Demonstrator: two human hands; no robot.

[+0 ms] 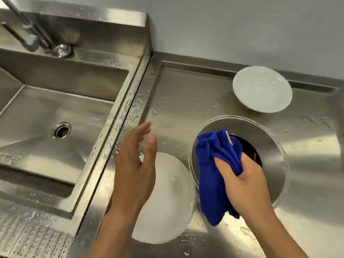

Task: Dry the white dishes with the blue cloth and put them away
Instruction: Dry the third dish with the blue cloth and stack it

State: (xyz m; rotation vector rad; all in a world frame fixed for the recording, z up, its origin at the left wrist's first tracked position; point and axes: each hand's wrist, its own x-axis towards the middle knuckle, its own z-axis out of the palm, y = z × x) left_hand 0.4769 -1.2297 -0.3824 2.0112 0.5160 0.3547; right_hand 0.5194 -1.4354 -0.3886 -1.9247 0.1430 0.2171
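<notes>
At the far left a steel sink sat sunk in the bench, its drain dark in the middle and a tap rising from the back ledge. Nearer the front edge lay a perforated drain panel. Beads of water clung to the rim between the basin and the counter.

Right of that rim the left hand hung over the counter, palm turned inward, fingers loosely spread and holding nothing. A white plate lay flat on the steel directly beneath and just right of it; the palm and forearm covered the plate's left part, and whether the hand touched it could not be told. Droplets showed on the plate's face.

Just beside the plate's right edge was a round hole cut in the counter, with a sloping steel collar and a dark opening. Over it the right hand was closed in a fist around a bunched blue cloth, which hung down across the collar's left side and hid that part of it. The cloth stood near the plate without clearly meeting it.

Behind the hole, well apart from both hands, a second white plate rested by the back lip of the counter, under the grey wall.
</notes>
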